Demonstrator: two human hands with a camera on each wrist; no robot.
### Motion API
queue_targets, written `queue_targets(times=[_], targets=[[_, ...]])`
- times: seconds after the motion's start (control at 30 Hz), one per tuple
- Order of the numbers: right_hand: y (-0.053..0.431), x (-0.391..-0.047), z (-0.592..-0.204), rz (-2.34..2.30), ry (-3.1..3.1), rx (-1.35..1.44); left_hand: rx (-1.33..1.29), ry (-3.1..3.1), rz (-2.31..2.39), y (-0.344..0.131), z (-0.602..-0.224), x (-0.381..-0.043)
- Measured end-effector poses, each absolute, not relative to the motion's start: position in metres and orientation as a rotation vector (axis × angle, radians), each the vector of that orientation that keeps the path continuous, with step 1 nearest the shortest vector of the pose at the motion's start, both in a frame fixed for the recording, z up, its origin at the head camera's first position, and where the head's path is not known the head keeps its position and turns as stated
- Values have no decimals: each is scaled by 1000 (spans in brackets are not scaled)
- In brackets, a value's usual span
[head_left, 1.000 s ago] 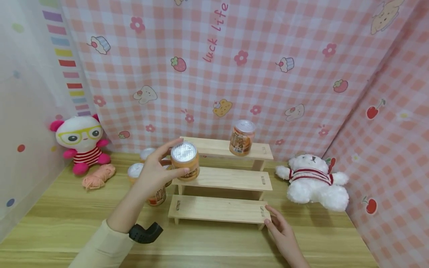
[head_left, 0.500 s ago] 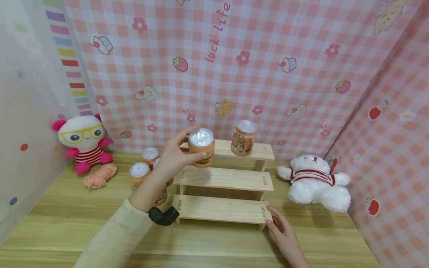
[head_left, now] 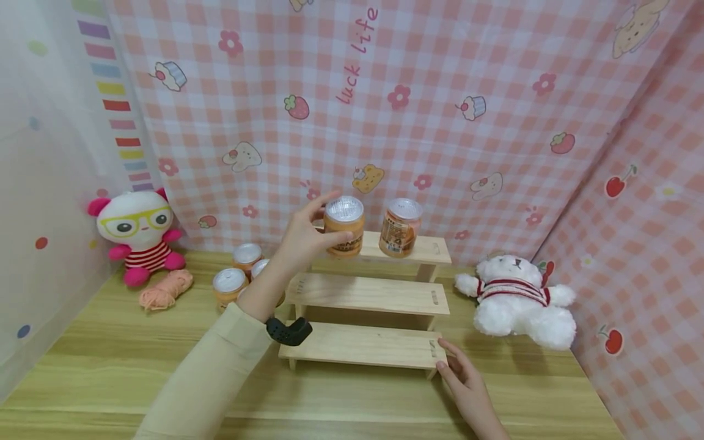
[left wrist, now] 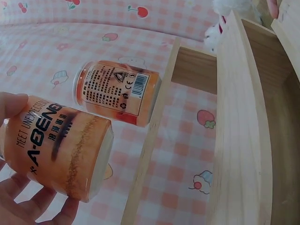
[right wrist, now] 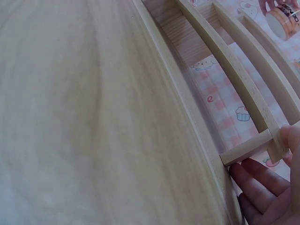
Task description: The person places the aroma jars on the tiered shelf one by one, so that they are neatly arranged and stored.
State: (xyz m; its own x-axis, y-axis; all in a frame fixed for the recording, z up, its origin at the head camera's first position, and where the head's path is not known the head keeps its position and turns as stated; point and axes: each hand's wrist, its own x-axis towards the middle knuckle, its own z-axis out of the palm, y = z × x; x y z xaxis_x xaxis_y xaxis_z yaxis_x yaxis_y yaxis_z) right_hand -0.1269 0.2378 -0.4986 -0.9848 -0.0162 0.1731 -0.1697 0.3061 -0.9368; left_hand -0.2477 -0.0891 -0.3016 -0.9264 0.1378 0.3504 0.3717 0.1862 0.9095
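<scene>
My left hand (head_left: 302, 241) grips an orange-labelled can (head_left: 354, 227) with a silver lid, thumb at the front and fingers round the back. It is held upright over the left part of the top tier of a wooden three-tier shelf (head_left: 368, 342). In the left wrist view the label of this can (left wrist: 65, 145) faces the camera, and its base is apart from the board. A second can (head_left: 400, 232) stands on the top tier to its right. My right hand (head_left: 467, 385) holds the right end of the lowest tier; in the right wrist view its thumb is on the board.
Several more cans (head_left: 230, 282) stand on the table left of the shelf, partly behind my left forearm. A panda plush (head_left: 144, 256) and a peach yarn skein (head_left: 165, 290) are at the far left. A white bear plush (head_left: 514, 299) lies on the right. A checked curtain (head_left: 440, 146) hangs behind.
My left hand has carried the can up and right, from over the middle tier to over the top tier, close to the standing can. My right hand has stayed at the shelf's end.
</scene>
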Motion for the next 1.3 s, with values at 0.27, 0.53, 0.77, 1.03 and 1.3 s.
queue_targets(times=[0.27, 0.53, 0.77, 1.03, 1.3], targets=[[239, -125, -499, 1770, -2437, 169, -474, -2309, -1830, -82, -302, -260], [240, -125, -500, 1773, -2439, 168, -435, -2357, -1795, -81, -304, -269], [240, -126, -501, 1785, -2410, 198, -414, -2399, -1773, -81, -306, -275], [240, -127, -501, 1774, -2414, 199, -393, -2397, -1765, -82, -312, -286], [238, -129, -501, 1762, -2408, 211, -417, -2380, -1769, -83, -315, -288]])
